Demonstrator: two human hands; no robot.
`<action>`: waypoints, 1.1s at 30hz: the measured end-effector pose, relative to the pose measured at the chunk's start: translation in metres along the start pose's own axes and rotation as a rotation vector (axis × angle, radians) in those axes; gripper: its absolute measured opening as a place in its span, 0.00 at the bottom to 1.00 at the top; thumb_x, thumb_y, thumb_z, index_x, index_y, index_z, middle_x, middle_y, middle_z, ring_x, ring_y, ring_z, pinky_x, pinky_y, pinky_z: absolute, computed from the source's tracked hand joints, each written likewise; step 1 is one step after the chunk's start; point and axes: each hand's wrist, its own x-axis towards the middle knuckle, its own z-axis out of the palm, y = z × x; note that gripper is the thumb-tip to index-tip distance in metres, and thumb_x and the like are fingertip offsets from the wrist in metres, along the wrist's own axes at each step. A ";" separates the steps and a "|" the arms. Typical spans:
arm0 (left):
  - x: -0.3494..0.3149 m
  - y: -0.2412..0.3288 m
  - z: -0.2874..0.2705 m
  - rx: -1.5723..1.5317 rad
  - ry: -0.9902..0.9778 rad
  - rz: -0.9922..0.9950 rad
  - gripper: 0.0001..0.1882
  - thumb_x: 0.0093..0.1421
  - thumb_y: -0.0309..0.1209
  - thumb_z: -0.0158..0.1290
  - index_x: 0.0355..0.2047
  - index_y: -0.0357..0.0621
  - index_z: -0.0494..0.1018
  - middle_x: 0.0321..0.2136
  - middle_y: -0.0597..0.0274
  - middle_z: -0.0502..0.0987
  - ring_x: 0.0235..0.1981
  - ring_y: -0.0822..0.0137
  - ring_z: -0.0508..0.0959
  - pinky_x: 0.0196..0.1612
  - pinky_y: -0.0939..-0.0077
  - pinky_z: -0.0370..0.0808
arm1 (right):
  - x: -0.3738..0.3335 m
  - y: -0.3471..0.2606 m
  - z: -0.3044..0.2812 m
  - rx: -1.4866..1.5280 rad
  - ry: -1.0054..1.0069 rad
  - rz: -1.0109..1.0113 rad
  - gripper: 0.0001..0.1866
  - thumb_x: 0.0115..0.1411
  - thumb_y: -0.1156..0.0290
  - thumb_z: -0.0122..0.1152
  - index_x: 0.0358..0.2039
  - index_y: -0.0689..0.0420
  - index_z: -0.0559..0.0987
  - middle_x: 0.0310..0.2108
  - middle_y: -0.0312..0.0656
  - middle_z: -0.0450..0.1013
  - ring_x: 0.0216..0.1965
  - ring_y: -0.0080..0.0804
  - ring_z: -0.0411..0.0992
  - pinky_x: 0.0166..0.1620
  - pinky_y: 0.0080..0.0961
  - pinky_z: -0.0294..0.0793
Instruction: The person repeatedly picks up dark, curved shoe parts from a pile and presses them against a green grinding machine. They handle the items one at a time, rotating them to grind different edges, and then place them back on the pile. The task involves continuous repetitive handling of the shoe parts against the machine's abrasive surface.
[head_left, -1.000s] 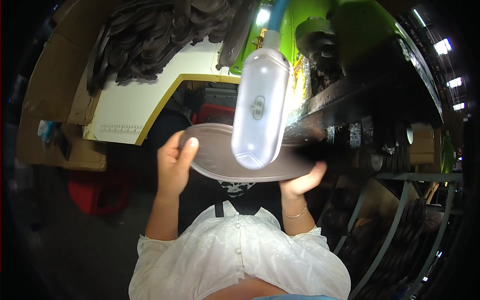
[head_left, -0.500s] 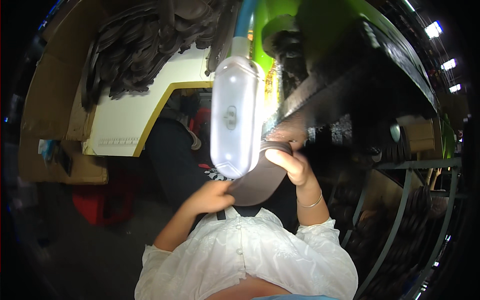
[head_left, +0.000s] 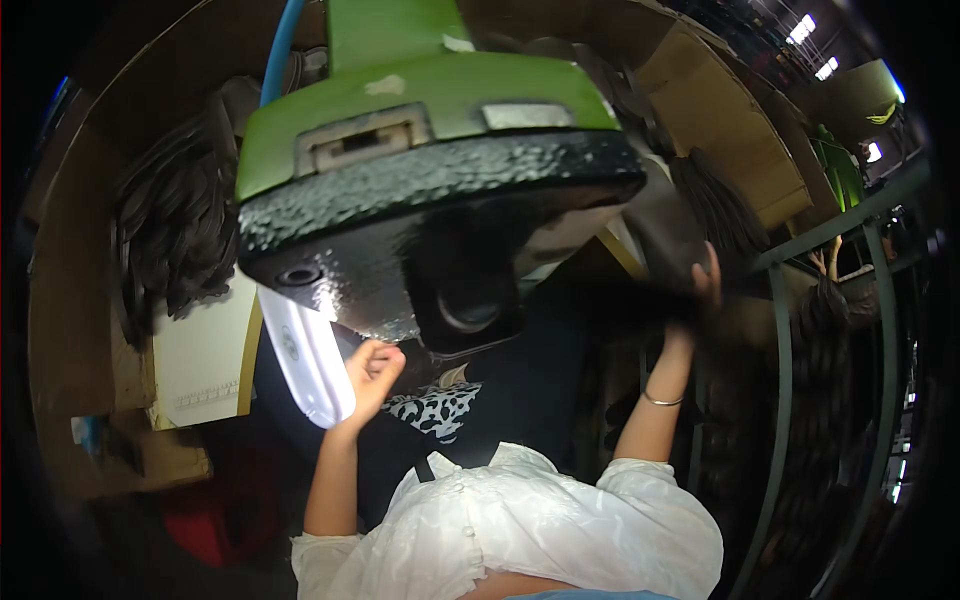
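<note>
A green sewing-type machine head (head_left: 430, 110) with a black underside fills the upper middle and hides part of the work area. My left hand (head_left: 372, 378) is below its left side, beside a lit white oval lamp (head_left: 312, 370). Its thumb and fingertips are pressed together; whatever they may hold is lost in shadow under the machine. Out to the right, my right hand (head_left: 707, 282) has its fingers at the edge of a smooth, dark brown curved flat piece (head_left: 665, 235), which it seems to grip. Motion blur and shadow hide the thumb.
Dark curved pieces lie heaped on the white tabletop (head_left: 205, 350) at left, inside cardboard walls (head_left: 80, 250). Another stack of dark pieces (head_left: 725, 205) is at right by a cardboard box (head_left: 720, 120). A grey metal rack (head_left: 785, 370) stands right; a red stool (head_left: 215, 525) is lower left.
My right hand has moved right and away from my body with the brown piece. My left hand has left that piece and moved up-left, beside the lamp. The view has shifted, bringing the machine head overhead.
</note>
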 end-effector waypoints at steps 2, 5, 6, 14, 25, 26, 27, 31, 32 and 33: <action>0.009 -0.001 -0.011 0.071 0.069 0.126 0.12 0.56 0.34 0.53 0.34 0.37 0.69 0.28 0.62 0.75 0.27 0.74 0.72 0.32 0.81 0.70 | 0.018 0.015 -0.029 -0.178 0.076 -0.010 0.21 0.55 0.72 0.52 0.50 0.62 0.68 0.18 0.38 0.69 0.11 0.18 0.62 0.15 0.13 0.61; 0.012 -0.003 -0.024 0.091 0.097 0.025 0.06 0.55 0.24 0.52 0.34 0.39 0.72 0.26 0.72 0.72 0.27 0.82 0.69 0.31 0.86 0.67 | 0.036 0.021 -0.044 -0.444 0.075 0.022 0.23 0.56 0.68 0.55 0.52 0.62 0.66 0.12 0.34 0.64 0.09 0.16 0.56 0.14 0.13 0.59; 0.012 -0.003 -0.023 0.039 0.095 0.051 0.06 0.55 0.25 0.52 0.34 0.39 0.72 0.27 0.72 0.72 0.27 0.82 0.69 0.31 0.86 0.67 | 0.040 0.018 -0.046 -0.539 0.044 0.027 0.24 0.56 0.67 0.55 0.52 0.62 0.66 0.11 0.32 0.62 0.08 0.16 0.54 0.15 0.13 0.59; 0.007 0.008 -0.001 -0.095 -0.034 0.006 0.12 0.56 0.28 0.53 0.37 0.32 0.70 0.31 0.64 0.74 0.31 0.79 0.71 0.39 0.86 0.68 | 0.012 0.009 0.023 -1.621 -0.100 -0.914 0.36 0.44 0.59 0.65 0.54 0.55 0.63 0.43 0.46 0.64 0.43 0.41 0.63 0.45 0.39 0.62; 0.040 0.030 -0.041 0.178 0.346 0.176 0.21 0.53 0.28 0.52 0.48 0.38 0.64 0.39 0.56 0.70 0.37 0.66 0.71 0.40 0.75 0.69 | 0.102 0.067 0.009 -1.907 -0.211 -0.624 0.40 0.39 0.57 0.67 0.53 0.52 0.62 0.47 0.44 0.63 0.48 0.41 0.62 0.44 0.38 0.64; 0.058 0.037 -0.043 0.186 0.486 0.321 0.24 0.51 0.29 0.54 0.48 0.38 0.63 0.40 0.54 0.69 0.38 0.62 0.71 0.41 0.73 0.69 | 0.102 0.081 -0.003 -1.844 -0.176 -0.742 0.40 0.39 0.58 0.68 0.52 0.52 0.62 0.47 0.44 0.64 0.48 0.42 0.62 0.45 0.40 0.63; 0.070 0.045 -0.052 0.230 0.637 0.442 0.26 0.50 0.31 0.55 0.49 0.38 0.62 0.41 0.51 0.68 0.40 0.59 0.71 0.42 0.70 0.69 | 0.085 0.073 0.010 -1.678 -0.263 -0.851 0.35 0.39 0.61 0.67 0.49 0.54 0.65 0.48 0.46 0.63 0.49 0.44 0.62 0.46 0.41 0.63; 0.120 0.077 -0.078 0.645 0.857 0.621 0.35 0.45 0.40 0.60 0.48 0.36 0.59 0.44 0.44 0.64 0.47 0.48 0.65 0.52 0.59 0.59 | 0.021 0.064 0.038 -1.271 -0.556 -1.072 0.10 0.41 0.73 0.59 0.27 0.61 0.75 0.34 0.51 0.69 0.41 0.49 0.65 0.42 0.41 0.63; 0.134 0.073 -0.084 0.629 0.815 0.613 0.37 0.42 0.41 0.61 0.48 0.35 0.59 0.43 0.44 0.65 0.47 0.47 0.65 0.51 0.59 0.61 | -0.005 0.053 0.057 -1.163 -0.625 -1.029 0.06 0.42 0.75 0.57 0.21 0.63 0.75 0.29 0.52 0.69 0.37 0.50 0.67 0.40 0.40 0.64; 0.142 0.078 -0.078 0.596 0.761 0.557 0.36 0.42 0.40 0.61 0.48 0.36 0.59 0.42 0.44 0.66 0.46 0.46 0.67 0.49 0.60 0.63 | -0.023 0.050 0.063 -1.175 -0.737 -0.871 0.06 0.42 0.74 0.57 0.20 0.64 0.74 0.26 0.52 0.69 0.34 0.50 0.67 0.38 0.39 0.64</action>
